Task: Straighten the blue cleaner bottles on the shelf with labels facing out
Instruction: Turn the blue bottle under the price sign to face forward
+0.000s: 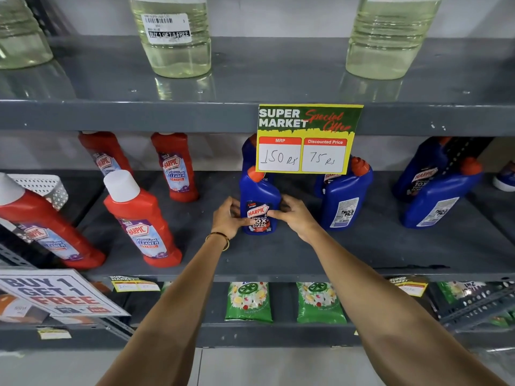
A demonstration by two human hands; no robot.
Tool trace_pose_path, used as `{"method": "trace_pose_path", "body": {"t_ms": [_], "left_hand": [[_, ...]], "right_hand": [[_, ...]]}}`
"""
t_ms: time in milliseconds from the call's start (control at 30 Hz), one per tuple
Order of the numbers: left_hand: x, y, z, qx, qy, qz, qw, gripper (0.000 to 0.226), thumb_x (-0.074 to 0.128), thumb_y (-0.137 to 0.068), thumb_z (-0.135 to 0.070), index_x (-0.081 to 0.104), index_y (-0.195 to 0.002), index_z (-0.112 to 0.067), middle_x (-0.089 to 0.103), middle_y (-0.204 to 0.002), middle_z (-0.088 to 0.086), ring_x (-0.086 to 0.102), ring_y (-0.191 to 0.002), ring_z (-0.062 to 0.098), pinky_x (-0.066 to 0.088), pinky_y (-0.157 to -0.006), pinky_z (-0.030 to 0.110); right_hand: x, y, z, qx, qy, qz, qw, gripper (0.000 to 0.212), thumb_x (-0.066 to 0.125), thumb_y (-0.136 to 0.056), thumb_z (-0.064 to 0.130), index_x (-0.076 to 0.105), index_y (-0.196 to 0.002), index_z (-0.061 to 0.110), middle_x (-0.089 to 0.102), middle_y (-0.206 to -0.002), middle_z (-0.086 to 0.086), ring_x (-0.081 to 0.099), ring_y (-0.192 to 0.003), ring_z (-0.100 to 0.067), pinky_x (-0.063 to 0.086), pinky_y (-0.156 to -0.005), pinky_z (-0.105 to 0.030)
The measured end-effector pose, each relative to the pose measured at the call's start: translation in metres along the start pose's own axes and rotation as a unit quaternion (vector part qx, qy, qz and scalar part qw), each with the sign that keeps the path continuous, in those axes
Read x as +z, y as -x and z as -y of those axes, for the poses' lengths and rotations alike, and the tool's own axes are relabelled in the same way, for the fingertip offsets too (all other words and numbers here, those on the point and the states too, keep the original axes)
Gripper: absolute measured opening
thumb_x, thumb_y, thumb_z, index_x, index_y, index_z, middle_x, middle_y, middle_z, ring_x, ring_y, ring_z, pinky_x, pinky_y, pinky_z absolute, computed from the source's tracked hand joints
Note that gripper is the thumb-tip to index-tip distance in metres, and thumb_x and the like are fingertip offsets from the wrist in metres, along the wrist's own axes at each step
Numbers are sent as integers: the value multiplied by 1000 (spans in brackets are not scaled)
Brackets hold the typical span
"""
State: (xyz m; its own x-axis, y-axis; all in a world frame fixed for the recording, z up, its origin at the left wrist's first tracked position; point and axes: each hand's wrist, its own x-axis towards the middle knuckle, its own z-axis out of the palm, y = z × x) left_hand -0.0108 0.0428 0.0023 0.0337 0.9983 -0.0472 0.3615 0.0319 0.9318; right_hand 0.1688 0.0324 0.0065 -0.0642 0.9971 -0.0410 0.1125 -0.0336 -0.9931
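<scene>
A blue Harpic bottle (259,195) with an orange cap stands upright on the middle grey shelf (278,257), its front label facing me. My left hand (228,217) and my right hand (292,214) grip its two sides. Another blue bottle (249,151) stands behind it, half hidden by the price card. To the right a blue bottle (344,201) shows its white back label, with one more behind it. Far right, a blue bottle (440,199) shows its back label and the bottle behind it (420,171) shows its front.
Several red Harpic bathroom cleaner bottles (142,221) stand on the left of the same shelf. A yellow price card (306,139) hangs from the shelf above, which carries clear bottles (174,37). Green pouches (249,302) sit on the lower shelf, and a sale sign (55,293) is at lower left.
</scene>
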Motion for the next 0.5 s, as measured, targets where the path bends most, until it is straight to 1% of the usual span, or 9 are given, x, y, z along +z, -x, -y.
{"method": "trace_pose_path", "body": {"t_ms": [100,167,233,300,367,433,500], "left_hand": [[1,0,2,-1,2,-2,1000,45,81,-61,-7,48,-91,-11,60,-94,6,57,-84,19,50,-65,23],[2,-1,3,-5,10,-7,1000,45,81,-62,-8,48,-92,-12,61,-95,5,58,-84,18,48,-62,18],[4,0,4,-9,15,-11,1000,44,80,-63,-8,49,-92,-14,62,-96,6,59,-84,17,49,-63,18],[7,1,5,-14,16,-18,1000,42,79,-65,-8,50,-95,-13,64,-99,10,60,-86,18,52,-70,25],[10,3,7,-18,10,-31,999,43,79,-66,-10,53,-100,-10,66,-103,12,60,-86,18,51,-76,28],[12,7,9,-29,-3,-50,998,45,79,-67,-15,54,-104,-8,67,-105,12,60,-88,18,49,-77,28],[15,13,9,-42,-10,-68,997,47,77,-69,-22,55,-107,-6,68,-108,13,62,-94,23,49,-80,30]], "right_hand": [[1,-1,-1,4,3,-6,1000,43,67,-79,1,56,-120,5,63,-118,-13,60,-103,-18,53,-76,-20],[2,-2,-1,8,6,-9,1000,42,67,-80,2,56,-120,6,64,-116,-11,60,-102,-18,53,-74,-18],[3,-1,-1,8,5,-13,1000,42,66,-81,3,55,-121,6,64,-115,-10,61,-100,-16,53,-69,-15],[4,-1,0,14,4,-19,1000,43,67,-80,2,55,-122,6,64,-117,-12,62,-102,-18,53,-69,-16],[3,0,0,18,1,-29,999,46,68,-78,-1,54,-122,5,64,-120,-15,62,-102,-20,53,-74,-20],[2,2,0,28,-1,-49,998,52,69,-76,-2,52,-125,5,62,-124,-17,60,-105,-20,52,-82,-29],[-1,4,-3,53,5,-92,994,61,71,-76,2,46,-132,6,58,-131,-15,57,-116,-24,49,-93,-35]]}}
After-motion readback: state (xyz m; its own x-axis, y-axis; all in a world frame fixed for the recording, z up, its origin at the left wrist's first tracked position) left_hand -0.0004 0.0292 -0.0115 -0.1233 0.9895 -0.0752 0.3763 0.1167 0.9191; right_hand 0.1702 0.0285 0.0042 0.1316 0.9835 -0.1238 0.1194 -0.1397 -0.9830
